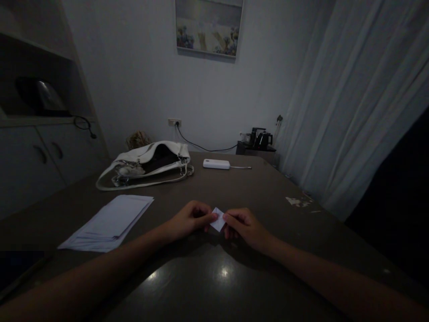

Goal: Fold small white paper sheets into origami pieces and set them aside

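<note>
I am pinching one small folded paper [218, 222] between two hands, over the middle of the table [187, 290]. My left hand [187, 220] is pressing thumb and fingers together on its left corner, and my right hand [248, 229] is pinching the right corner the same way, so it is showing as a diamond. One pile of white sheets [114, 219] is lying beyond my left forearm; I cannot tell how many it is holding. Behind it, one white bag [147, 154] is gaping. One white power bank [217, 165] is lying to its right, a single cord [241, 167] trailing; its dark mark is staying too small to read. One framed picture [208, 27] is hanging on the wall [214, 94].
</note>
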A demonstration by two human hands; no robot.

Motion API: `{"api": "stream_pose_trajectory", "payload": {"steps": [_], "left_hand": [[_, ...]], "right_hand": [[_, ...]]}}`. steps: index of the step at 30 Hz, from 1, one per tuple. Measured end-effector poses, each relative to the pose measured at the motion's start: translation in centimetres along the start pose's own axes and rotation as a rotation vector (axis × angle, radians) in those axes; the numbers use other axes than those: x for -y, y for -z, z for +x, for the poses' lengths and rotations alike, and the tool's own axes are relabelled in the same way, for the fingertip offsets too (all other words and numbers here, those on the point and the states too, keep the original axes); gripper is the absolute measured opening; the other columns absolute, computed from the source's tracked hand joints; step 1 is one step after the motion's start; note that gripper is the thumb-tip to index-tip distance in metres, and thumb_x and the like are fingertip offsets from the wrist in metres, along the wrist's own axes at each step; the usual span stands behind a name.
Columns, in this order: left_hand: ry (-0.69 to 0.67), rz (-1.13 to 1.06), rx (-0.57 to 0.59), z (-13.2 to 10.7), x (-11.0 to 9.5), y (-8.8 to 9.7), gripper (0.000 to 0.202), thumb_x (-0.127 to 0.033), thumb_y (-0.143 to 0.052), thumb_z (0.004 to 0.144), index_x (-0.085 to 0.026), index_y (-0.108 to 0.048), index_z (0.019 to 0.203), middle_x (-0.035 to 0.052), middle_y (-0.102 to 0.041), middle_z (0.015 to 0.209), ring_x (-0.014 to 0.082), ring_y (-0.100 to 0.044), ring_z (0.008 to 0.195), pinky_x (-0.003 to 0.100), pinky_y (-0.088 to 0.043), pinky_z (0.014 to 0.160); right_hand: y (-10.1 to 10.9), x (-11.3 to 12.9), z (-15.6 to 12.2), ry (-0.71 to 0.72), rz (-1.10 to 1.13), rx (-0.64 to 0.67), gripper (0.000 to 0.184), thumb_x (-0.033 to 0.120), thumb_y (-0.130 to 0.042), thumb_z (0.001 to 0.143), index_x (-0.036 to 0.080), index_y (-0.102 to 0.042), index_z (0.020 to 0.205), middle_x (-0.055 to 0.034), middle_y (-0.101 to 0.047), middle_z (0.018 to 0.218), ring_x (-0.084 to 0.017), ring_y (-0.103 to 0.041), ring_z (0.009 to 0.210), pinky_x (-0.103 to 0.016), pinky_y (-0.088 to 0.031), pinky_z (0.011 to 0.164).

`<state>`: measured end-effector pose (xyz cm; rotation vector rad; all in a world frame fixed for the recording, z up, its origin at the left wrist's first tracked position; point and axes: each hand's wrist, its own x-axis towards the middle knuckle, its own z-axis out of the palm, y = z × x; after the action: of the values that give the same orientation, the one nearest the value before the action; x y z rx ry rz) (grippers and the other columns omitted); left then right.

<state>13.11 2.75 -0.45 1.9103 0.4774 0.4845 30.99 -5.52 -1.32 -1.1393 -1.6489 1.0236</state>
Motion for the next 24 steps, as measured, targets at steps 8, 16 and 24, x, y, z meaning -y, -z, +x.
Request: {"api": "stream_pose_trajectory", "payload": {"steps": [8,16,24], "left_hand": [[0.022,-0.059,0.028,0.18,-0.13,-0.20,0.034,-0.042,-0.056,0.079,-0.010,-0.058,0.067,-0.0027,-0.051,0.055,0.0059,-0.043,0.049,0.017,-0.031,0.047],[0.019,-0.077,0.067,0.03,0.10,-0.17,0.026,-0.036,-0.062,0.076,-0.010,-0.060,0.072,-0.0003,-0.058,0.063,0.0082,-0.051,0.057,0.018,-0.038,0.054],[-0.031,-0.147,-0.038,0.36,0.28,-0.21,0.025,-0.034,-0.062,0.076,-0.011,-0.062,0.087,0.0011,-0.061,0.072,0.0093,-0.054,0.062,0.019,-0.041,0.057]], "right_hand": [[0.07,-0.52,-0.01,0.033,0.038,0.017,0.035,0.042,-0.047,0.086,0.014,-0.057,0.069,0.0014,-0.054,0.053,-0.007,-0.048,0.046,-0.018,-0.037,0.046],[-0.21,0.01,-0.22,-0.001,-0.056,0.030,0.027,0.037,-0.053,0.083,0.014,-0.055,0.068,0.0010,-0.055,0.057,-0.007,-0.050,0.050,-0.019,-0.038,0.049],[0.10,-0.36,0.26,-0.004,-0.001,-0.057,0.030,0.042,-0.053,0.082,0.014,-0.055,0.068,0.0014,-0.056,0.055,-0.007,-0.048,0.047,-0.019,-0.037,0.047]]}}
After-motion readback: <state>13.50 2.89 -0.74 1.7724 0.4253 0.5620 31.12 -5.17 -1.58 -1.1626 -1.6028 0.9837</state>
